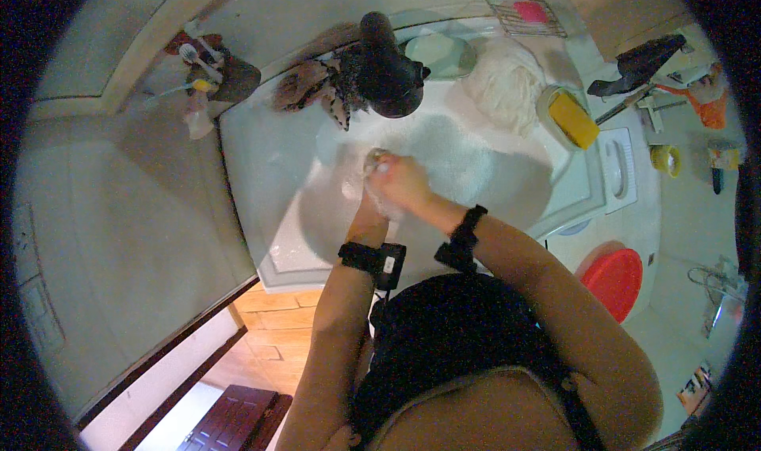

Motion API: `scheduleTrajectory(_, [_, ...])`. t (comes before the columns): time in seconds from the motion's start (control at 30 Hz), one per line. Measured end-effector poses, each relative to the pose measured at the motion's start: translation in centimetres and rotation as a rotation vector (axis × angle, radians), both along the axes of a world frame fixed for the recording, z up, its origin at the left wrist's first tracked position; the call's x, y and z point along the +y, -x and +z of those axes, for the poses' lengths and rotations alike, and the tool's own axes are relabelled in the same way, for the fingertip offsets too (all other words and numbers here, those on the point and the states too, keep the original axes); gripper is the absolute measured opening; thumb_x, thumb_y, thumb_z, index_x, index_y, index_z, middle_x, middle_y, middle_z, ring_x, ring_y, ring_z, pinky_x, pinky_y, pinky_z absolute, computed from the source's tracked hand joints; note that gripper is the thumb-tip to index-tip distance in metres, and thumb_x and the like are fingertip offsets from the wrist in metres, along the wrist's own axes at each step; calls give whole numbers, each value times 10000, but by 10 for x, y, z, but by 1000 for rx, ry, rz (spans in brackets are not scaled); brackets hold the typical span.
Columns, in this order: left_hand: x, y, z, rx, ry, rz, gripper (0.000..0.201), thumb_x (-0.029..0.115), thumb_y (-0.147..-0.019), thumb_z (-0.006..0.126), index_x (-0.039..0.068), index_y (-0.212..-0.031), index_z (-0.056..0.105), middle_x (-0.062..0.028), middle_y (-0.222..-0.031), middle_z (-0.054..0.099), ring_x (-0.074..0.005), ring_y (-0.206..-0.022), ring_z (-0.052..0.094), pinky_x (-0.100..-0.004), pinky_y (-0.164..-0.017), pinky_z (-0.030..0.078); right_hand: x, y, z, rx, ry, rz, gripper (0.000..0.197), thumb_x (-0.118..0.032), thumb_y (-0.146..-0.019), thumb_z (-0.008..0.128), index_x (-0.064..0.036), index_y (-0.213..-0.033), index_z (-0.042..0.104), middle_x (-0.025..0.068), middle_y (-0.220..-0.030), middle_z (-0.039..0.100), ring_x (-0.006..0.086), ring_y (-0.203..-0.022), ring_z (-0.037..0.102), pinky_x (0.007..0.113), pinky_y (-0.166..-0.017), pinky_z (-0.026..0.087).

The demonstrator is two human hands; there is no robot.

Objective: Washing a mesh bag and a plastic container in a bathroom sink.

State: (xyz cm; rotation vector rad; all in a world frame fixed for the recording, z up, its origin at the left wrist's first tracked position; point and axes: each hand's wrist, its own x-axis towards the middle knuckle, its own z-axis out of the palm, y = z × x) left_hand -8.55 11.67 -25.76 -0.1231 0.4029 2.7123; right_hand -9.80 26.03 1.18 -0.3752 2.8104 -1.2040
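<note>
Both hands meet over the white sink basin point(476, 173), covered in white soap lather. My right hand point(408, 183) lies on top and wraps over my left hand point(371, 205), fingers pressed together. Something small and pale shows at the fingertips; whether it is an object or foam I cannot tell. Each wrist carries a black band with a small device. A dark faucet point(388, 70) rises just beyond the hands.
A yellow sponge point(575, 120) in a dish sits right of the basin, beside a white cloth point(503, 82). A wire rack with a pink item point(529, 13) stands at the back. Toothbrushes in a cup point(208, 66) are back left. A red bucket point(614, 280) is on the floor.
</note>
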Motion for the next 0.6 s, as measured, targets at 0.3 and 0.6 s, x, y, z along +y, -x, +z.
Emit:
scheduleTrajectory(0.3, [58,15,184,-263,1029,-109,273,161,-757,530,44,-1001,500,-67,-943,542,-180,-821,522,-301,-714,424,156,35,-129,-91,-41,-327,196,-224,-680,512,-78,-811,520,133,-715,561,298,-685,554,386,-614,442])
scheduleTrajectory(0.6, [59,17,108,522,1936,-183,342,136,-639,622,-21,-934,545,-146,-889,558,-227,-817,535,-311,-738,423,106,25,-128,-208,-389,112,293,-301,-725,522,-70,-905,545,137,-872,552,290,-838,521,378,-708,399])
